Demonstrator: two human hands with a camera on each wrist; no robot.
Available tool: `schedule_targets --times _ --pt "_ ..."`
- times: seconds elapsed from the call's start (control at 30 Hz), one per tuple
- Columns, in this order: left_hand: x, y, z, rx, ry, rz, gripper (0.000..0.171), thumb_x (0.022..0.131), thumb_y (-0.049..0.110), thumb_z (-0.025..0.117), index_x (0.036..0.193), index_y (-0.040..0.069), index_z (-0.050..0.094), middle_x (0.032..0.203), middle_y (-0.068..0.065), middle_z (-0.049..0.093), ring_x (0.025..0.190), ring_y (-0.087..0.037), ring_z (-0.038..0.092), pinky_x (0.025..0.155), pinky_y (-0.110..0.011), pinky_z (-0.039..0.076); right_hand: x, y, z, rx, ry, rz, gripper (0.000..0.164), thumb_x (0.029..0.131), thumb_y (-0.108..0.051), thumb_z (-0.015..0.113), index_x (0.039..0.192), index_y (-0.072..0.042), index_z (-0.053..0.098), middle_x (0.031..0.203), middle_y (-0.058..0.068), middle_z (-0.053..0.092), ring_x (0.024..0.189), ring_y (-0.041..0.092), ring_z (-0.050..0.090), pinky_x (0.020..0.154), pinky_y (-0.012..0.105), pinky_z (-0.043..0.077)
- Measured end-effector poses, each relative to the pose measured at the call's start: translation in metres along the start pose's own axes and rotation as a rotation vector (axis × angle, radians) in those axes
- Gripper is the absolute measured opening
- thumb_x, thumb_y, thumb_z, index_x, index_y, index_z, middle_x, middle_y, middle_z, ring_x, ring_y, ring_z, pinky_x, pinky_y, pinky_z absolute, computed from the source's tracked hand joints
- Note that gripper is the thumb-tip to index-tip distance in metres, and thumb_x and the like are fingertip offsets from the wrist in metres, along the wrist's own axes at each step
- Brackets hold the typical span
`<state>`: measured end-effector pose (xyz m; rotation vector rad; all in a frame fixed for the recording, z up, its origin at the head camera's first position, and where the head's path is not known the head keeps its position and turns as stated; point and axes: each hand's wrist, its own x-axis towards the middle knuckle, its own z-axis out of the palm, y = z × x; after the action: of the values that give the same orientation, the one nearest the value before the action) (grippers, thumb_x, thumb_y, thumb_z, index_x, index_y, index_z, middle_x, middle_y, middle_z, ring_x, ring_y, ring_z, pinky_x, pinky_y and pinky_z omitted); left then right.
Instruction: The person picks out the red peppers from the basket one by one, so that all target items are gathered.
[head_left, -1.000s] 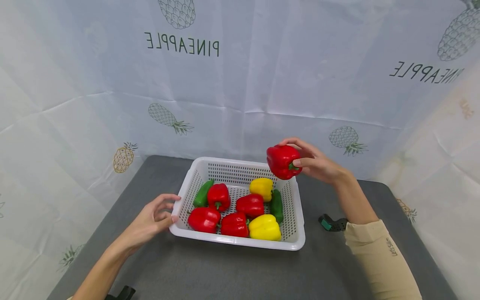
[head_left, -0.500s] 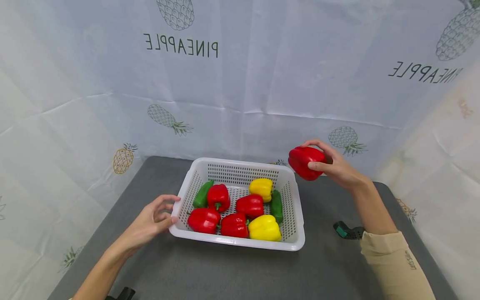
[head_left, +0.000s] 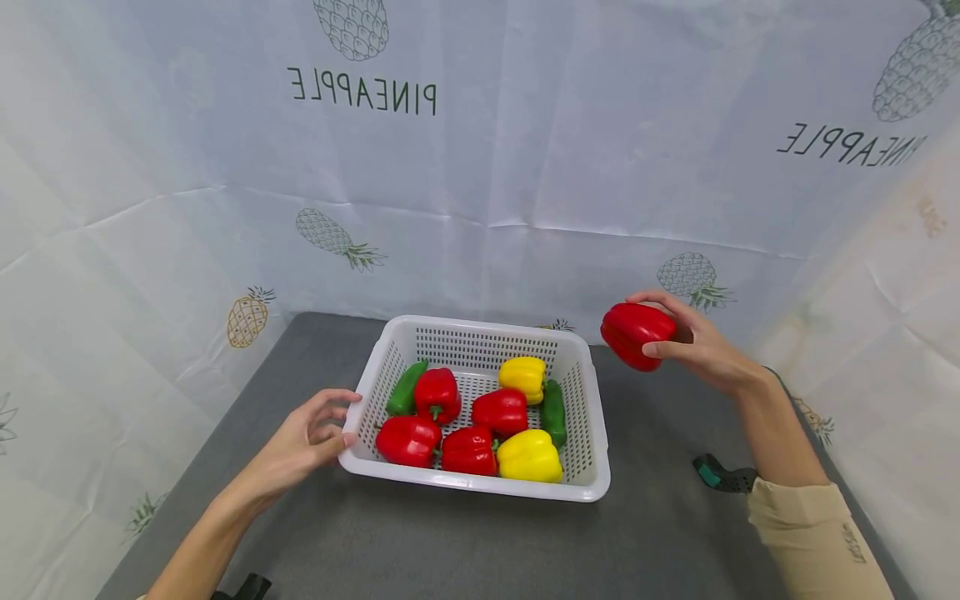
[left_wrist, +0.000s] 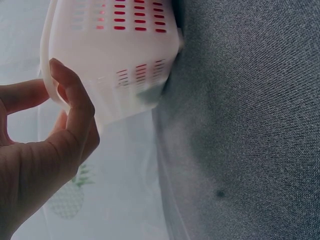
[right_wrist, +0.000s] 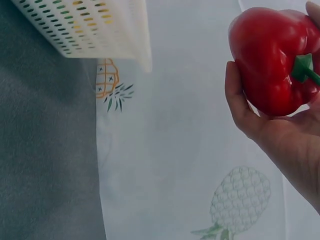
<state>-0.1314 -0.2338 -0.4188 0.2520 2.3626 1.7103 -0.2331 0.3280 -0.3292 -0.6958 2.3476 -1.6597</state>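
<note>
My right hand (head_left: 697, 346) holds a red bell pepper (head_left: 637, 335) in the air, right of the white basket. Its thumb and fingers curl round the pepper, whose green stem faces the camera in the right wrist view. My left hand (head_left: 303, 437) grips the left rim of the white plastic basket (head_left: 480, 485) with its fingertips; the left wrist view shows them bent at the rim (left_wrist: 46, 55). Inside lie several red bell peppers (head_left: 408, 440), a yellow bell pepper (head_left: 529, 456) in front, another yellow one (head_left: 522, 377) behind, and two long green vegetables (head_left: 407, 389) near the sides.
The basket stands on a dark grey table (head_left: 465, 546). A white curtain printed with pineapples (head_left: 480, 167) hangs close behind and at both sides. Near the right forearm, a black strap with a green patch (head_left: 720, 475) shows.
My right hand has carried the red bell pepper rightward, away from above the basket's back right corner, and slightly lower. The pepper has turned in view. The left hand and basket have stayed put.
</note>
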Motion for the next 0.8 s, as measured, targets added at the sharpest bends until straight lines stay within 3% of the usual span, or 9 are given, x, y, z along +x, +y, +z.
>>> schedule_targets --times 0.23,0.5,0.8 --pt "0.001 0.001 -0.001 0.014 0.008 -0.020 0.061 0.098 0.007 0.071 0.152 0.001 0.043 0.138 -0.032 0.060 0.091 -0.018 0.075 0.076 -0.036 0.063 -0.011 0.009 -0.007 0.078 0.020 -0.005 0.062 0.099 0.003 0.060 0.155 -0.020 0.046 0.141 -0.005 0.064 0.121 0.013 0.066 0.089 0.030 0.065" --pt "0.000 0.000 -0.001 0.017 0.011 -0.017 0.061 0.098 0.007 0.072 0.151 0.001 0.043 0.138 -0.032 0.059 0.090 -0.018 0.075 0.075 -0.036 0.063 -0.018 0.016 -0.011 0.140 0.069 -0.038 0.056 0.098 0.009 0.059 0.146 -0.018 0.048 0.135 -0.006 0.065 0.116 0.010 0.067 0.089 0.026 0.065" --pt "0.001 -0.001 0.001 0.002 0.005 -0.010 0.063 0.099 0.008 0.072 0.154 0.001 0.042 0.139 -0.031 0.060 0.091 -0.018 0.075 0.076 -0.037 0.064 -0.021 0.019 -0.013 0.168 0.057 -0.080 0.060 0.098 0.011 0.055 0.151 -0.016 0.047 0.143 -0.004 0.060 0.121 0.012 0.065 0.091 0.026 0.065"
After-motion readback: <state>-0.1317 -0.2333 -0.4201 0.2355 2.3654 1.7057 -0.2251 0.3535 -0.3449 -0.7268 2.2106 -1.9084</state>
